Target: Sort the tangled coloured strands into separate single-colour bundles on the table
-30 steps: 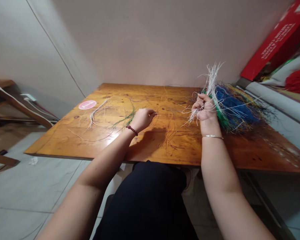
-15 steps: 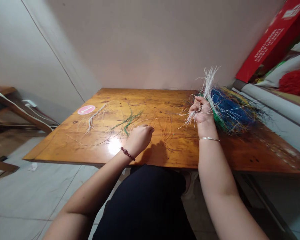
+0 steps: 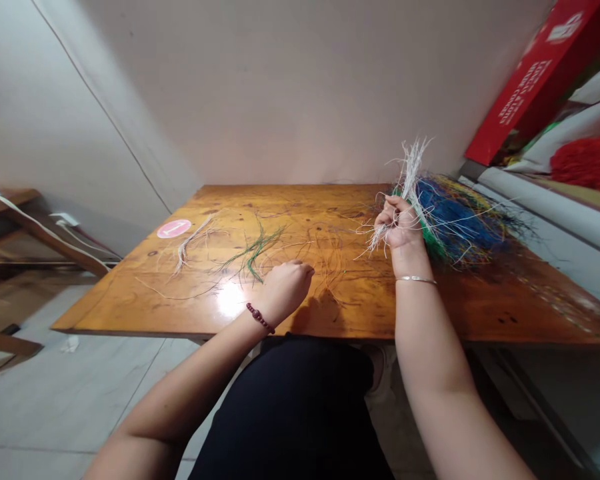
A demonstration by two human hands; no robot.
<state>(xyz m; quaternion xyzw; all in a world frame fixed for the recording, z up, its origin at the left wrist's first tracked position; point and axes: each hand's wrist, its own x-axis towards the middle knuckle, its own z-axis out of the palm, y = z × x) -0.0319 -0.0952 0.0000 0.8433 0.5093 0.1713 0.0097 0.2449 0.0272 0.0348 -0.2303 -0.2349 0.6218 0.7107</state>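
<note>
My right hand (image 3: 401, 223) is wrapped round a bundle of white strands (image 3: 412, 167), whose ends fan out above the fist and stick out below it. Behind that hand lies a large heap of blue, green and yellow strands (image 3: 453, 223). My left hand (image 3: 289, 288) hovers low over the table's front half with its fingers curled together; what they hold, if anything, is hidden. Close by it are loose orange strands (image 3: 333, 267) on one side and a small green bunch (image 3: 255, 253) on the other. A thin white bunch (image 3: 184, 250) lies farther left.
The wooden table (image 3: 130, 307) stands against a wall. A round pink sticker (image 3: 174, 229) marks its left side. At the right are a red box (image 3: 525, 80), grey rolls (image 3: 545, 200) and red material (image 3: 587, 157). A power strip (image 3: 66, 219) sits at the left.
My left hand has shifted slightly right, toward the orange strands. My right hand keeps its grip on the white strands. The whole view has tilted a little.
</note>
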